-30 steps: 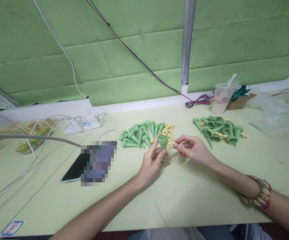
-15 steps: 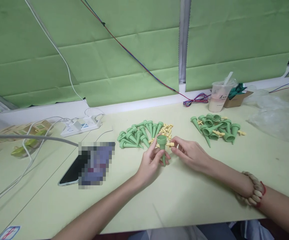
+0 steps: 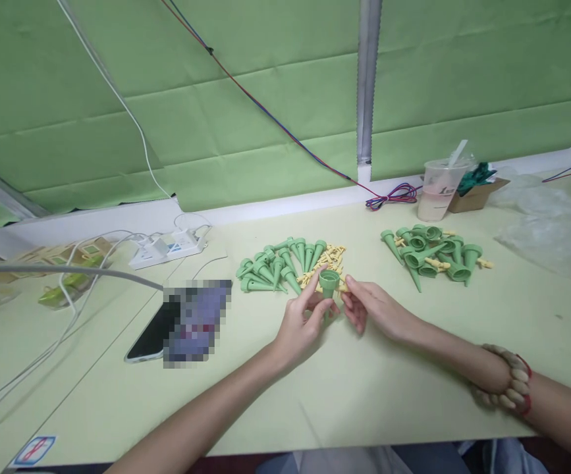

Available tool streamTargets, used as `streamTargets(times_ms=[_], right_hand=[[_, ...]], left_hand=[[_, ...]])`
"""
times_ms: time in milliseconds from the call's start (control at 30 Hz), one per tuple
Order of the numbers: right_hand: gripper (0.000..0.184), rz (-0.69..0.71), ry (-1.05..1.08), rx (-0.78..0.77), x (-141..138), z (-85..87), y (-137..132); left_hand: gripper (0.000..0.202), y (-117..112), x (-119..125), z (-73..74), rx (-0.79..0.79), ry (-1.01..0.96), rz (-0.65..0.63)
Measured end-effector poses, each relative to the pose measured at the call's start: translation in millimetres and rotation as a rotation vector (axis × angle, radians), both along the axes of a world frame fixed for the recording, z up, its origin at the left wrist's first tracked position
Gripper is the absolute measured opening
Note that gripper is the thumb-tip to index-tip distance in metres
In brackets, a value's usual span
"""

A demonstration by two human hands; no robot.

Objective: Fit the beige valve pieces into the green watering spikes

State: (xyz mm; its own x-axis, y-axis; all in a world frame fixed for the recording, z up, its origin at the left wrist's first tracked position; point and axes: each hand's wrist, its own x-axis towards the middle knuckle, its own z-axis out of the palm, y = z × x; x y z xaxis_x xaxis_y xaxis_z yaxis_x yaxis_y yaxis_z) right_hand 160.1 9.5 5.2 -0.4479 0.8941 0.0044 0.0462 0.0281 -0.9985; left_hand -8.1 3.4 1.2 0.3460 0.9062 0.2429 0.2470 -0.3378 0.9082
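My left hand (image 3: 301,324) is closed round a green cone-shaped spike (image 3: 328,284), held upright with its open cup on top. My right hand (image 3: 371,307) pinches a small yellow piece (image 3: 343,287) against the side of that spike. Just behind the hands lies a pile of bare green spikes (image 3: 275,264) and a heap of small yellow pieces (image 3: 332,257). Farther right is a second pile of green spikes with yellow pieces fitted (image 3: 433,253).
A phone (image 3: 166,324) lies left of my hands, with a power strip (image 3: 166,247) and cables behind it. A plastic cup (image 3: 436,189), a small cardboard box (image 3: 475,191) and clear plastic bags (image 3: 546,230) sit at the back right. Green panels form the back wall.
My right hand has closed in on the spike and pressed the yellow piece to its side. The left hand shifted the spike slightly right.
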Motion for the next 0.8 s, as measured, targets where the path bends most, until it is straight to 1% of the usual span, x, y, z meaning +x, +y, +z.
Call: streamTargets(times_ms=[67, 100, 167, 233, 267, 300, 400, 467, 500, 533, 567, 600, 667, 733, 800], right_hand=[[0.044, -0.076, -0.069, 0.140, 2.6, 3.3, -2.6], [0.041, -0.096, -0.106, 0.184, 3.7, 4.7, -3.8], [0.039, -0.107, -0.167, 0.228, 5.0, 5.5, -4.9], [0.039, -0.116, -0.177, 0.232, 4.8, 4.2, -4.0], [0.039, -0.106, -0.148, 0.203, 4.2, 3.2, -3.0], [0.041, -0.080, -0.094, 0.143, 3.3, 2.3, -1.8], [0.045, 0.019, 0.118, -0.166, 0.0, 1.7, 0.8], [0.046, 0.045, 0.196, -0.339, -1.4, 3.0, 0.8], [0.045, 0.052, 0.192, -0.372, -1.6, 3.8, 0.4], [0.045, 0.059, 0.159, -0.361, -1.3, 4.4, -0.2], [0.045, 0.052, 0.106, -0.306, -0.6, 5.0, -0.9], [0.045, 0.030, 0.032, -0.206, 0.6, 5.4, -1.6], [0.043, -0.056, -0.151, 0.072, 3.5, 5.9, -2.8], [0.037, -0.141, -0.323, 0.331, 6.2, 6.1, -3.4], [0.032, -0.169, -0.440, 0.486, 7.6, 6.1, -3.0]], left_hand=[[0.063, -1.2, 2.8, 0.5, -0.094, -0.099, 0.002], [0.066, -1.9, 3.7, 0.7, -0.129, -0.139, 0.001], [0.070, -3.3, 4.3, 1.0, -0.167, -0.160, -0.010], [0.071, -4.5, 3.3, 1.1, -0.148, -0.105, -0.019], [0.070, -4.9, 2.4, 1.0, -0.117, -0.058, -0.019], [0.069, -5.1, 1.3, 0.7, -0.070, -0.003, -0.013], [0.059, -4.9, -1.8, -0.9, 0.135, 0.165, 0.034], [0.052, -4.5, -2.9, -2.1, 0.261, 0.248, 0.074], [0.049, -4.4, -3.1, -2.5, 0.295, 0.268, 0.088], [0.048, -4.4, -2.9, -2.6, 0.297, 0.270, 0.094], [0.049, -4.3, -2.4, -2.4, 0.270, 0.254, 0.093], [0.050, -4.3, -1.7, -1.9, 0.217, 0.220, 0.087], [0.052, -4.1, -0.1, -0.8, 0.081, 0.119, 0.076], [0.052, -3.8, 1.3, 0.0, -0.029, 0.027, 0.075], [0.051, -3.7, 2.2, -0.3, -0.091, -0.028, 0.067]])
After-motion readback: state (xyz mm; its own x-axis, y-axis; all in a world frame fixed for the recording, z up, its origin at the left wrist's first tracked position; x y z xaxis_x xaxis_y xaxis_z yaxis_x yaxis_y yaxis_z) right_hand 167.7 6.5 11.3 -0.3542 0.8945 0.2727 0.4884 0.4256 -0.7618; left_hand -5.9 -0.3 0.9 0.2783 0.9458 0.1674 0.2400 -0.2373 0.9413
